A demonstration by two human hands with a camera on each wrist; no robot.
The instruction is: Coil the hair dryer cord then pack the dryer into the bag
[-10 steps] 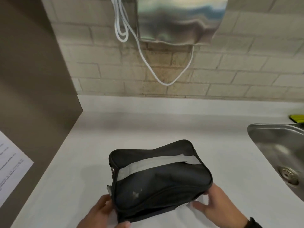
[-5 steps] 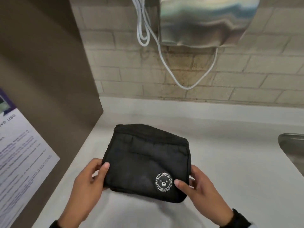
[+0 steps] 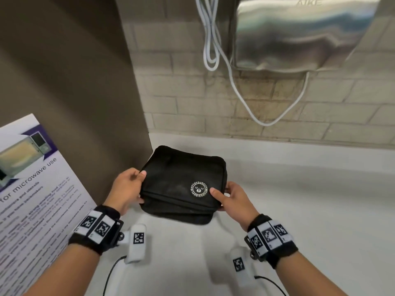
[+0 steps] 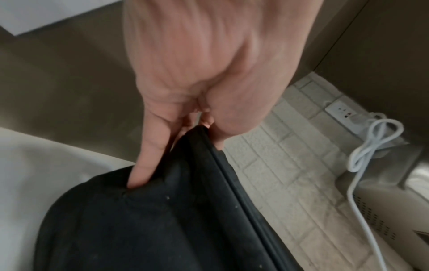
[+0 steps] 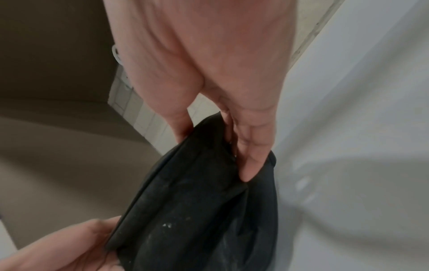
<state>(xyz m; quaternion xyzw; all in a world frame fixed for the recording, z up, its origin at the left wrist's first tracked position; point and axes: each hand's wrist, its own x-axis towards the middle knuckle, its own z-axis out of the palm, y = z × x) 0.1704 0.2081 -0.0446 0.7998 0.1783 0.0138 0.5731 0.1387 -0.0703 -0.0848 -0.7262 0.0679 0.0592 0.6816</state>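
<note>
A black fabric bag (image 3: 175,184) with a round white logo lies near the back left of the white counter (image 3: 299,210), held a little off it at the near side. My left hand (image 3: 128,186) grips its left edge, thumb on top and fingers underneath; in the left wrist view the fingers (image 4: 148,165) pinch the bag (image 4: 162,229). My right hand (image 3: 233,197) grips the right edge the same way; the right wrist view shows its fingers (image 5: 250,161) curled on the bag (image 5: 197,210). The bag looks zipped. No hair dryer shows.
A steel hand dryer (image 3: 299,33) hangs on the brick wall, with a white cord (image 3: 235,82) looped below it and a socket (image 4: 343,113) nearby. A brown partition (image 3: 74,92) with a microwave notice (image 3: 32,189) stands at the left.
The bag was flipped from its grey-strap side to its logo side, then carried away from me toward the back left corner. Both hands shifted from its near edge to its sides.
</note>
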